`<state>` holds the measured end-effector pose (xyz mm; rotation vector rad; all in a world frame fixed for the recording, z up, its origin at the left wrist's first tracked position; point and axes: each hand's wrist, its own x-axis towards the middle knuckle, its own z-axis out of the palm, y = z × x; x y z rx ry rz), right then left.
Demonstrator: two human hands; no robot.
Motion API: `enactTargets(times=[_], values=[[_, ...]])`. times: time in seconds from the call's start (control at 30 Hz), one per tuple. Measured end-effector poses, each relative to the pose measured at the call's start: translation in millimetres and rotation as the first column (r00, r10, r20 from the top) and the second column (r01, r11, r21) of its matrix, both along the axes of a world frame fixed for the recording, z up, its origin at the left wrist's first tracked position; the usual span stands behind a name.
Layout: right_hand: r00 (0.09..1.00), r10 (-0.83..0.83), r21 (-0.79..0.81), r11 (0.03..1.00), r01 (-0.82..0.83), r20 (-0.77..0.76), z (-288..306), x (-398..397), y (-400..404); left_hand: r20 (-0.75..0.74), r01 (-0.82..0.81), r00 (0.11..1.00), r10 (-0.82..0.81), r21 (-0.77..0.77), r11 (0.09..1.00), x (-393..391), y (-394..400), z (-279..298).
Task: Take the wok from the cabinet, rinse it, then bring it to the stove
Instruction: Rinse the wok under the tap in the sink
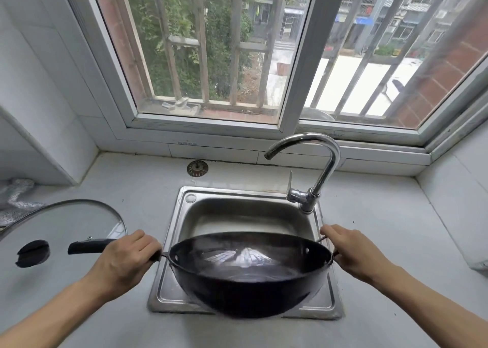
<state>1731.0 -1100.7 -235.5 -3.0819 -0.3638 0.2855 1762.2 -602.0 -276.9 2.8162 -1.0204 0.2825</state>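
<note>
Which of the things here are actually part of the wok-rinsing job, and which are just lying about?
Part of the job: wok, left hand, right hand, sink, faucet.

Lying about: glass lid, sink strainer on the counter, crumpled foil hose.

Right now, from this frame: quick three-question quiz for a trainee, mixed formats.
1. True or false: the wok rests on the sink floor.
2. The glass lid lies: A) on the wok, B) on the counter, left of the sink, C) in the sink.
3. Fill in: no water runs from the ____.

Key: 1 false, the left hand and right hand hold it up by its handles. 2 B. 3 faucet.
</note>
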Motion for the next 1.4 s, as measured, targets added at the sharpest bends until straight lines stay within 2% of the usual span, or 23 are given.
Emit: enactTargets(times=[0.17, 0.43, 0.67, 0.87, 1.0, 1.2, 1.4], values=[[0.991, 0.0, -0.003, 1.0, 0.0, 0.134, 3.4, -12.8, 3.2, 0.06, 0.001, 0.998, -0.004, 0.047, 0.999, -5.1, 3.3, 8.0], [0.96, 0.137, 0.029, 0.989, -0.148, 0.246, 21.7, -25.4, 10.5, 0.067, -0.044, 0.997, 0.034, 0.152, 0.987, -25.2, -0.5, 29.7], [0.969, 0.114, -0.05, 0.993, -0.105, 0.219, 26.0, -35.5, 4.3, 0.083, -0.131, 0.99, 0.116, 0.208, 0.969, -33.9, -18.6, 63.6], [0.985, 0.103, 0.09, 0.989, -0.116, 0.136, 12.9, -36.8, -13.5, 0.065, -0.167, 0.985, 0.157, 0.204, 0.965, -59.0, -27.8, 56.9], [0.982, 0.121, 0.085, 0.987, -0.134, 0.145, 14.1, -47.8, -20.8, 0.052, -0.172, 0.985, 0.165, 0.199, 0.965, -74.8, -30.1, 45.4], [0.984, 0.049, 0.077, 0.995, -0.062, 0.169, 28.4, -89.6, -15.5, 0.133, -0.123, 0.986, 0.098, 0.195, 0.973, -76.5, -31.2, 53.8], [0.955, -0.154, 0.117, 0.985, 0.128, 0.253, 68.3, -151.0, 7.5, 0.203, -0.028, 0.979, -0.005, 0.164, 0.986, -69.8, -25.2, 73.6]])
